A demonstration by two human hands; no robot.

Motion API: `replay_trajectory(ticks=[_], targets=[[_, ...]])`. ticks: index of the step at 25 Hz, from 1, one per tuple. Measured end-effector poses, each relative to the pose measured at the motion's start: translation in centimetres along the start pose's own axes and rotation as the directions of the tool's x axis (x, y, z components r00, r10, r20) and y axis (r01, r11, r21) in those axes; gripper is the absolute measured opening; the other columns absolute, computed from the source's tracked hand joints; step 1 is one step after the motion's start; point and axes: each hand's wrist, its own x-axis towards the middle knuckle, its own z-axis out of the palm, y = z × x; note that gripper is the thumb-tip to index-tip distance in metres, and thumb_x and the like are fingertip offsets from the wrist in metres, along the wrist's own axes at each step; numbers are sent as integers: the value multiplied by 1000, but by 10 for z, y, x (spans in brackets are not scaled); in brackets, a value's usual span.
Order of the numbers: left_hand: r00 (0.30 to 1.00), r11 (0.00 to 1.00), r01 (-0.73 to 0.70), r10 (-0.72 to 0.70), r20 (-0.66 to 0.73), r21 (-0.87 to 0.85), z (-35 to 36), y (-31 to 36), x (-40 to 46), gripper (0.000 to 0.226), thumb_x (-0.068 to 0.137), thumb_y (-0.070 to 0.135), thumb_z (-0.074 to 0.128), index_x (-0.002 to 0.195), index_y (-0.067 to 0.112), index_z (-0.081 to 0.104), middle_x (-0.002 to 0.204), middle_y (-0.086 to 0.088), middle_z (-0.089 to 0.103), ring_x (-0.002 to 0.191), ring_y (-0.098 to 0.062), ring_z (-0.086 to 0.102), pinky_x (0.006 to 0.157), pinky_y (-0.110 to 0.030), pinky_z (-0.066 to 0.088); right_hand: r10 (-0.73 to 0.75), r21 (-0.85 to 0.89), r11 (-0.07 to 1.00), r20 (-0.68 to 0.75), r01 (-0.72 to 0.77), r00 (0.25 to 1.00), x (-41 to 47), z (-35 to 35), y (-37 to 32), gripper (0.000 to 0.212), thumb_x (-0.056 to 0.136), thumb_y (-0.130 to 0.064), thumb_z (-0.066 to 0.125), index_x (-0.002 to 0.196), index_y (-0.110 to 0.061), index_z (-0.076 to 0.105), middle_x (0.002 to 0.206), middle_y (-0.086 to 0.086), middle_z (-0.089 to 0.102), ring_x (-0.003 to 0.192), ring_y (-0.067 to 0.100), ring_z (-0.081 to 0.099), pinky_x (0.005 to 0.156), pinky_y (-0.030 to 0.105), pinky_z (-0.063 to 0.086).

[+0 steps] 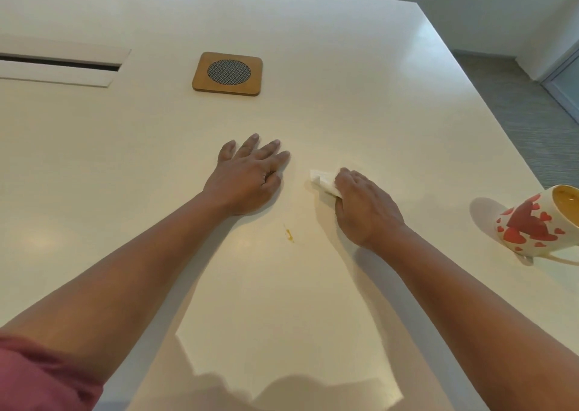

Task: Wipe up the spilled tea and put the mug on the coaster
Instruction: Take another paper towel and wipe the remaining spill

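Head view, the only one: white table [313,65] seen from above, both forearms reaching out over it. Right hand [366,210] is curled round a folded white tissue [322,181], pressing it to the tabletop; a corner of the tissue pokes out past the fingertips. Left hand [250,175] lies flat on the table just beside it, fingers straight and a bit spread, holding nothing, prob. just steadying.

Tea: a small yellow-orange streak [289,235] sits between the two forearms, nearer the person than the tissue and apart from it. Any wetness under or around the tissue I can't make out, since the surface is pale and glossy, so there may be more spill than that one mark.

Mug [535,222], white w/ red hearts, stands at the far right near the table edge, partly cut off by the frame, tea visible inside. It looks tilted, though that's likely the wide-angle lens. Coaster [227,73], wooden square w/ a dark mesh disc, lies well apart from the mug, up the table to the left of centre, nothing on it.

Step in hand, as I judge it: wiping, not finished. Next move calls for drawing the tissue back toward the body over the yellow streak. After that, mug goes across to the coaster, kept level since it's fairly full.
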Motion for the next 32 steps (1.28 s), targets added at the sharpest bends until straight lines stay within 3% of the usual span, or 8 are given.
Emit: replay_trajectory(ticks=[6,16,20,22,24,25,29,32], targets=[[1000,1000,-16,16,22,21,-3,-1,0,55,107,47,23,161,39,27,174,9,15,162,-19,5,127,-53,2,-297,181,945,123,273,947,-6,11,-36,62,94,-9,40,155,-19,38,167,5,27,155,20,17,121,26,12],[999,999,-14,12,43,46,-9,5,-3,54,110,46,23,163,37,25,174,8,13,162,-21,6,128,-53,3,-582,316,794,149,519,799,-63,0,-17,45,92,-5,56,132,-21,69,146,-7,57,143,9,43,115,32,39],[999,999,-11,9,37,44,-9,7,-5,53,110,44,24,162,37,26,174,7,14,162,-22,7,128,-53,4,-425,653,731,208,198,881,-69,-16,1,47,78,-1,50,108,-22,80,116,-9,75,112,5,67,99,26,50],[999,999,-9,7,36,45,-8,6,-5,53,110,44,24,162,37,26,174,8,14,162,-22,7,128,-52,4,-183,873,488,100,2,978,-60,-27,14,39,81,-1,52,93,-26,80,91,-4,74,83,14,66,75,29,51],[999,999,-7,5,33,46,-8,6,-5,53,110,45,24,162,37,26,174,8,14,162,-21,7,128,-52,4,99,971,212,95,-114,991,-46,-35,28,34,84,-1,55,99,-25,74,92,1,73,81,21,66,67,32,53],[1000,999,-7,6,31,47,-7,6,-4,53,110,45,24,162,37,26,174,8,14,162,-21,7,128,-51,4,199,963,232,87,-133,976,-40,-36,33,35,86,1,56,103,-26,71,95,0,74,85,20,68,65,32,55],[1000,999,-6,5,21,46,-6,4,-3,53,109,46,24,162,38,26,174,9,15,162,-20,7,127,-51,4,181,445,894,-256,-50,950,-30,-18,45,19,89,-5,59,88,-24,65,85,-1,65,80,23,59,65,32,42],[1000,999,-1,0,13,44,-5,4,-3,53,109,46,25,162,38,28,173,9,16,161,-20,8,127,-51,5,15,30,1000,-321,-6,947,-35,-9,47,19,92,-22,58,81,-21,73,87,-3,71,92,30,59,78,38,36]])
